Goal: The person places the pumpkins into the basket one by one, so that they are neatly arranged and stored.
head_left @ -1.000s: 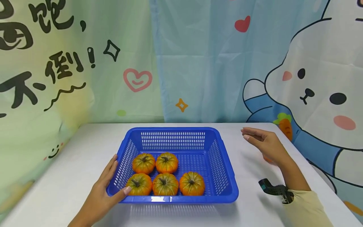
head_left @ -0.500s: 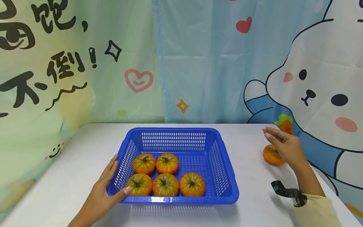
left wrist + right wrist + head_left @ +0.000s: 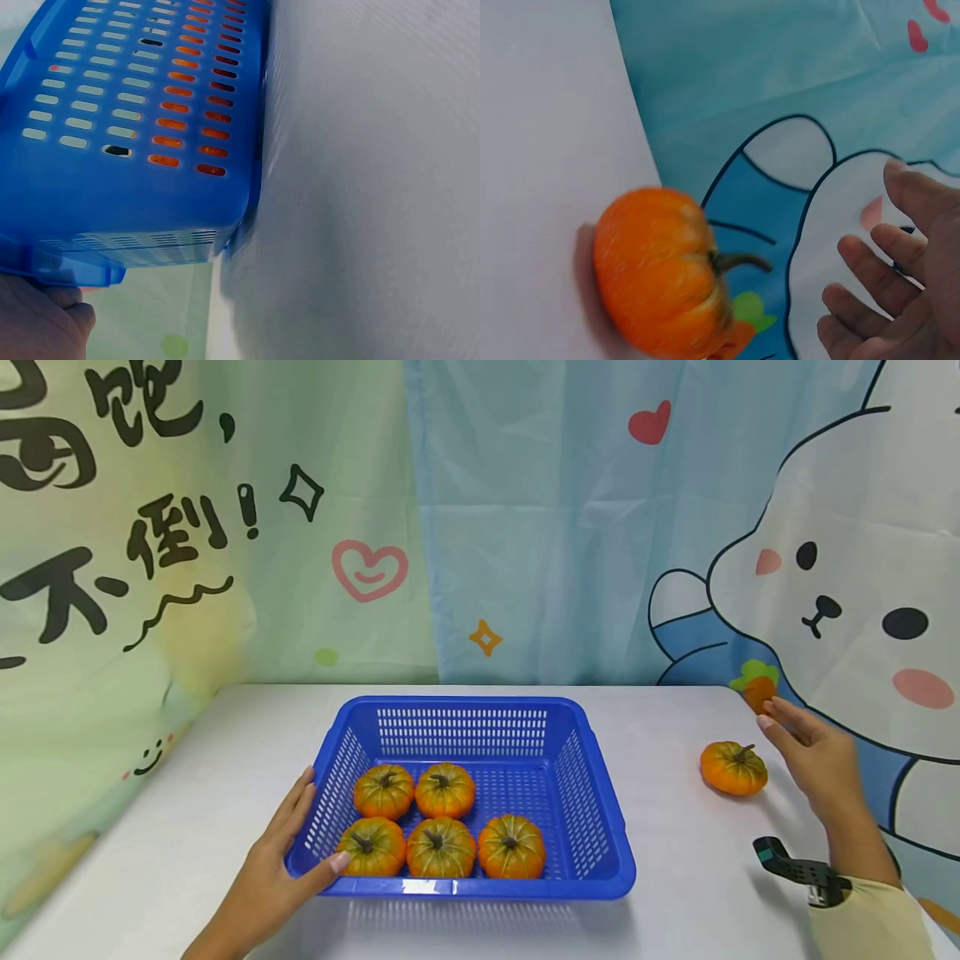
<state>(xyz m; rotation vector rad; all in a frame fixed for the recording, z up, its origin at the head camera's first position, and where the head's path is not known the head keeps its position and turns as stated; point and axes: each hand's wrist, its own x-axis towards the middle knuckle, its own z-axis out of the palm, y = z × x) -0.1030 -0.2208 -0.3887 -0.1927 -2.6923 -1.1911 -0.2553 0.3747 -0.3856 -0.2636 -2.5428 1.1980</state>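
Note:
A blue plastic basket (image 3: pixel 480 887) with slotted walls stands on the white table and holds several small orange-green pumpkins (image 3: pixel 441 847). My left hand (image 3: pixel 270 868) grips its front left corner, thumb over the front rim and fingers along the left side. In the left wrist view, part of that hand (image 3: pixel 41 319) shows at the basket rim. One more pumpkin (image 3: pixel 733 768) lies on the table right of the basket, stem tilted rightward. My right hand (image 3: pixel 821 760) hovers just right of it, apart from it, fingers loosely bent and holding nothing; the right wrist view shows the gap.
The white table (image 3: pixel 660 877) ends at a printed curtain (image 3: pixel 510 527) behind it and at the right. A black camera mount (image 3: pixel 798 864) sits on my right wrist. The basket's right half shows bare floor mesh (image 3: pixel 517 785).
My right hand has moved rightward, passing over the loose pumpkin, which is now fully uncovered. My left hand and the basket have stayed where they were.

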